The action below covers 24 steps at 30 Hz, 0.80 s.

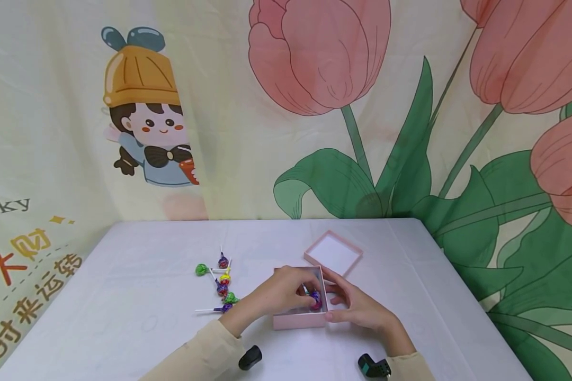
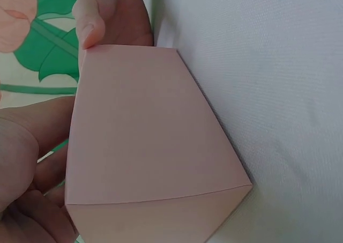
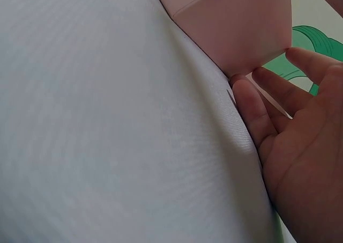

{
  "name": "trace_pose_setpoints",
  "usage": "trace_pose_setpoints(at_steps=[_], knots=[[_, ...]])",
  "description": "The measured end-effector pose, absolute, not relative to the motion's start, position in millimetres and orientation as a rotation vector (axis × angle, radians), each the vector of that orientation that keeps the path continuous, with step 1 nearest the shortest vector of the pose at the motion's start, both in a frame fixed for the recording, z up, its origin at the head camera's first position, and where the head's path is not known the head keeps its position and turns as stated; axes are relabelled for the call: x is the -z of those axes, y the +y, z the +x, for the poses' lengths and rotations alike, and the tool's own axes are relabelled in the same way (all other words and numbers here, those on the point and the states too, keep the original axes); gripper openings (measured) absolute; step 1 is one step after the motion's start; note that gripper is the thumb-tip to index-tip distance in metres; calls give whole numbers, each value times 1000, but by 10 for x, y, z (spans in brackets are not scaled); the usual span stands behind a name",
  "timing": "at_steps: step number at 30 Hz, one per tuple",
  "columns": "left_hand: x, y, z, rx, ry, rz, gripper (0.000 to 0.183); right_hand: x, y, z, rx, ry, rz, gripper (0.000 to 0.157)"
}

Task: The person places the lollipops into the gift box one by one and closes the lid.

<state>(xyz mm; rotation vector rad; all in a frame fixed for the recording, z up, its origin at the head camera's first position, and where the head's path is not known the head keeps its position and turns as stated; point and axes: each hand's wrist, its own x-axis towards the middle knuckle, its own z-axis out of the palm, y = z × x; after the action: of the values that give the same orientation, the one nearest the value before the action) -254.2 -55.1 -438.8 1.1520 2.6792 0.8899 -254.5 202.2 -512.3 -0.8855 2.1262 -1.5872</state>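
Note:
A pink open-topped box [image 1: 299, 321] stands on the white table in the head view. My left hand [image 1: 291, 290] reaches over its left side into it. Thumb and forefinger pinch a purple-wrapped lollipop [image 1: 316, 300] inside, close to the right wall; its stick is mostly hidden. My right hand [image 1: 357, 304] grips the box's right side, thumb at the near corner and forefinger toward the far one. In the left wrist view the box wall [image 2: 144, 130] hides the left fingertips. Right fingertips touch the box edge [image 3: 241, 28] in the right wrist view.
Left of the box lie several lollipops, among them a green one [image 1: 201, 270], a yellow one [image 1: 225, 278] and a purple one [image 1: 226, 307]. A pink box lid [image 1: 333, 255], white inside, lies behind the box to the right. A patterned curtain hangs behind the table.

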Motion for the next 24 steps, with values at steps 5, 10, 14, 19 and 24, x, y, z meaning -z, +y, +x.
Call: trace_pose_setpoints(at_steps=[5,10,14,19,24], knots=[[4406,-523,-2556,-908,2652,1134,17,5116,2023,-2542,1596,2120,-882,101],[4439,-499,-2567,-905,2637,1152,14,5115,2013,-2543,1592,2124,-862,101],[4452,-486,-2572,-907,2606,1168,13,5116,2008,-2551,1590,2125,-857,102],[4471,-473,-2581,-884,2593,1203,11,5110,2006,-2550,1582,2126,-842,101],[4495,-461,-2586,-859,2604,1243,13,5117,2016,-2552,1584,2128,-870,100]])
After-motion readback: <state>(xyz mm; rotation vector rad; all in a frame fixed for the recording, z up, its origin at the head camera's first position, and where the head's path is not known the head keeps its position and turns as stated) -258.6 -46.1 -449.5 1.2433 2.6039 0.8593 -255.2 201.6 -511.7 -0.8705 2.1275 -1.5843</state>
